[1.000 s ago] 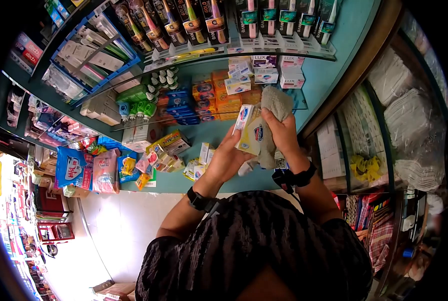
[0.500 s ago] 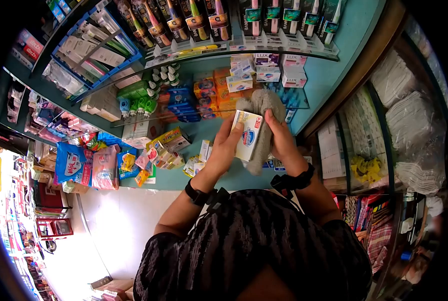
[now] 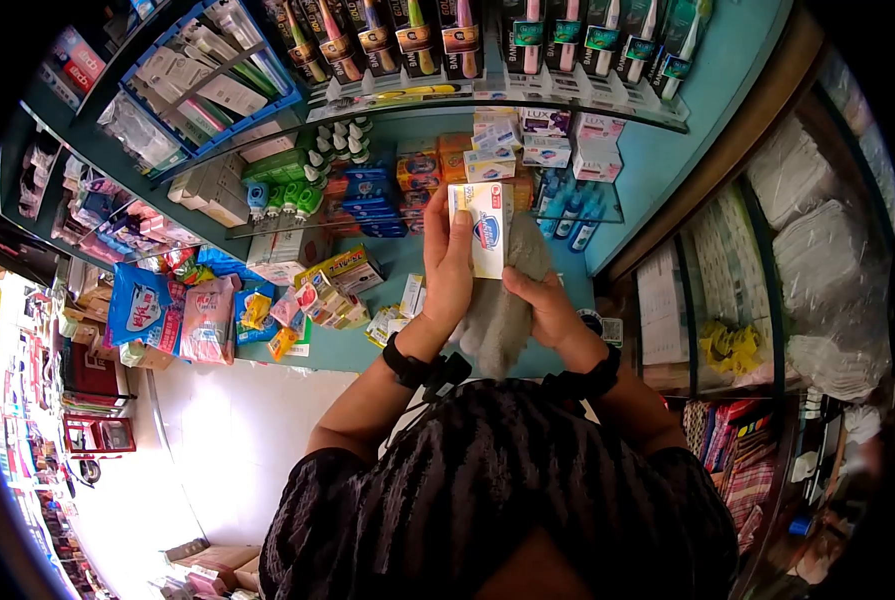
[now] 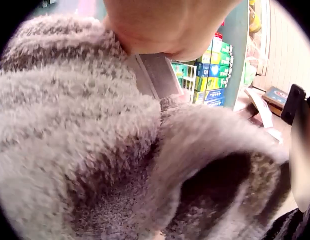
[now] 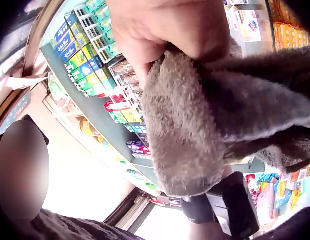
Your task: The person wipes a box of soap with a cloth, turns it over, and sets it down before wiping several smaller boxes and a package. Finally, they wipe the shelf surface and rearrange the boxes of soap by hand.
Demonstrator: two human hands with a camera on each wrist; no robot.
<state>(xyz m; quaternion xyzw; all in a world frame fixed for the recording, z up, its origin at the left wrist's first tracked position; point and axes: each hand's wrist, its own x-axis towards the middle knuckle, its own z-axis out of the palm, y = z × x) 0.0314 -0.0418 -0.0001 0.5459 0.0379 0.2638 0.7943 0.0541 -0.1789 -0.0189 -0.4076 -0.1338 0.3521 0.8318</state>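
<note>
Lifted since half a second ago: the white soap box (image 3: 487,228), now at upper centre of the head view, level with the glass shelf (image 3: 607,212) and its stacked cartons (image 3: 437,170) rather than at mid-frame. Dropped in the same span: the right hand (image 3: 547,310) and the grey cloth (image 3: 497,320), both now below the box, just right of centre.

Gripping the box along its left edge with the left hand (image 3: 450,270) — fingers up the side, box upright, blue logo turned to the camera. From the left wrist view, only a fingertip or thumb pressed on a grey sliver of the box, with fuzzy cloth filling most of the frame. Clutching the cloth in the right hand, fingers curled round a bunched fold; from the right wrist view, pile spilling out under the fist and hanging down. Cloth touching the lower right of the box and draped behind it.

Across the top of the frame, a row of toothbrush packs (image 3: 527,40). Just right of the box, behind it, blue bottles (image 3: 570,215). At centre left, on the teal counter (image 3: 367,355), bright packets (image 3: 182,320) and small cartons (image 3: 342,285). On both wrists, black straps (image 3: 407,365) — just above the striped shirt (image 3: 507,480) at the bottom.
</note>
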